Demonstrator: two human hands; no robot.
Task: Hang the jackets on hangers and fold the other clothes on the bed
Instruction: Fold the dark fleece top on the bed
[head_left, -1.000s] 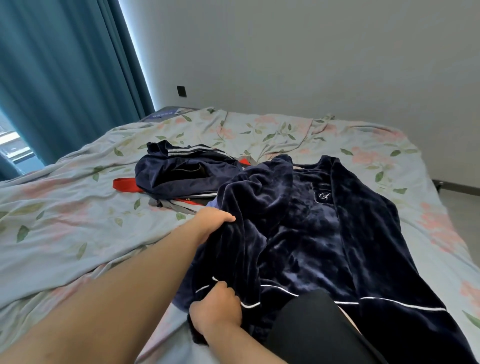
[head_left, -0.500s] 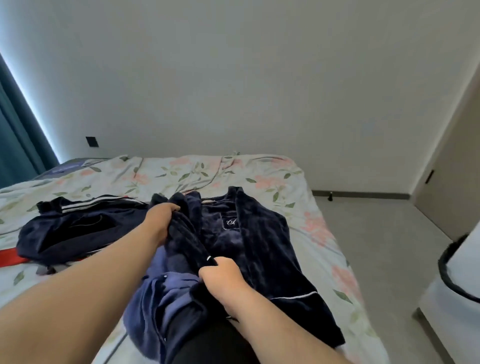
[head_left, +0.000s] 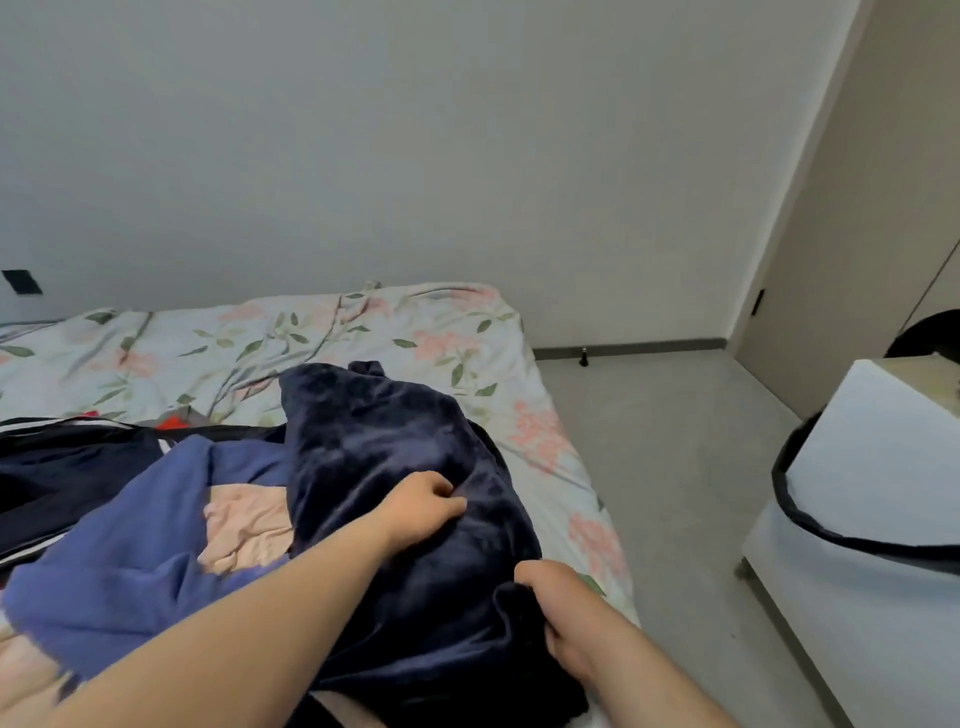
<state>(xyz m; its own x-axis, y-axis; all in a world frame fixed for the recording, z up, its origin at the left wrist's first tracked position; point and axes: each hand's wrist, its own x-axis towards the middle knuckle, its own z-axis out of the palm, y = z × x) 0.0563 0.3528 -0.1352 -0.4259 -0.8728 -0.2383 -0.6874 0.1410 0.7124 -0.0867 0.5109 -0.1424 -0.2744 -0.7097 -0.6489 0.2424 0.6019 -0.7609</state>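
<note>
Robe (head_left: 384, 467) lies on bed (head_left: 545, 431), right side, beside blue top (head_left: 130, 551). Left hand (head_left: 423, 506) pinches its middle and right hand (head_left: 561, 618) grips the near hem. Line up edges and smooth flat before folding again (velvet slides). Half a second ago the robe lay open; now it's folded over and more blue top shows.
</note>
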